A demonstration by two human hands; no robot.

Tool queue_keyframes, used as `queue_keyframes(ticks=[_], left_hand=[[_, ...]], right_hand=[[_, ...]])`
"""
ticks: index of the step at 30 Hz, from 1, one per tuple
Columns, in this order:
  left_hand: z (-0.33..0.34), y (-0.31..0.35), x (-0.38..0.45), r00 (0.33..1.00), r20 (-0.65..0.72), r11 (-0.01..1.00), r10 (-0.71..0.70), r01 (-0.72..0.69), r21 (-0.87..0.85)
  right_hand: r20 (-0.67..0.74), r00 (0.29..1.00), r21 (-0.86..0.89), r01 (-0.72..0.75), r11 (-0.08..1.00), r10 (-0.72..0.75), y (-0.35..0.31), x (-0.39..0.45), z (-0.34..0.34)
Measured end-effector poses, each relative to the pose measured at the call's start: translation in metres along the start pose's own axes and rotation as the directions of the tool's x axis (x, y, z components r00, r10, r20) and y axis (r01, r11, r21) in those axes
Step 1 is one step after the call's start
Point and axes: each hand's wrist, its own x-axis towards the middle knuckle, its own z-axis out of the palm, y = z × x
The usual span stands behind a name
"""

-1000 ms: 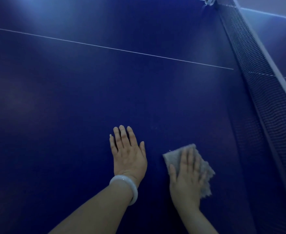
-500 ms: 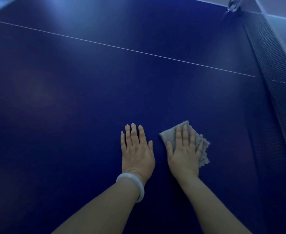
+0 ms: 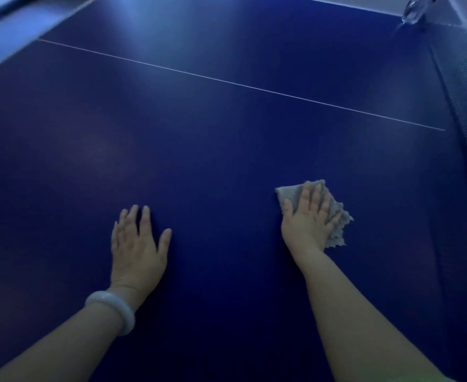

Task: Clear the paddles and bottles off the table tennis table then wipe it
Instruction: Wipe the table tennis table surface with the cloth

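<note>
The dark blue table tennis counter [image 3: 226,166] fills nearly the whole head view. A thin white line [image 3: 240,85] crosses its surface from the far left edge toward the net. The dark mesh net [image 3: 466,86] runs along the right side of the counter, with a metal clamp [image 3: 415,8] visible at its far end, at the far right corner.

The right hand [image 3: 308,219] lies palm down on a grey, ragged-edged wiping cloth [image 3: 337,221]. The fingers are straight and slightly spread, pressing the cloth flat against the counter; this grip is apart, not curled round the cloth. The cloth lies on the right half of the counter, between the white line and the near edge, and near the net but clear of it. One corner of the cloth shows beyond the thumb side of the hand, and its frayed edge shows past the little-finger side.

The left hand [image 3: 137,249] rests palm down directly on the bare counter surface, well apart from the right hand and the cloth. Its fingers are extended and its thumb is spread outward; this grip is likewise apart and holds nothing. A pale, smooth bangle [image 3: 113,310] encircles the left wrist.

Both forearms enter from the near edge of the counter. The fingertips of the left hand are slightly blurred.
</note>
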Motion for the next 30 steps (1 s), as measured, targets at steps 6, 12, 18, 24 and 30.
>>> queue_keyframes(ticks=[6, 12, 18, 24, 30], left_hand=[[0.01, 0.0, -0.001, 1.0, -0.018, 0.991, -0.024, 0.026, 0.131], [0.008, 0.001, 0.0, 0.999, 0.001, 0.991, -0.042, 0.041, 0.124], [0.008, -0.001, 0.001, 0.999, 0.007, 0.99, -0.042, 0.041, 0.131], [0.007, 0.001, 0.001, 0.999, 0.002, 0.992, -0.042, 0.041, 0.123], [0.004, 0.002, 0.0, 0.999, 0.01, 0.993, -0.041, 0.04, 0.114]], right_hand=[[0.17, 0.77, -0.131, 0.636, 0.76, -0.615, -0.019, -0.045, 0.015], [0.035, 0.986, -0.134, 0.169, 0.976, -0.165, 0.056, 0.024, -0.017], [-0.035, 0.941, -0.142, 0.33, 0.933, -0.337, -0.017, -0.035, 0.023], [0.123, 0.795, -0.155, 0.607, 0.78, -0.594, 0.034, -0.056, 0.012], [-0.027, 0.994, -0.066, -0.106, 0.992, 0.104, 0.039, -0.027, -0.004]])
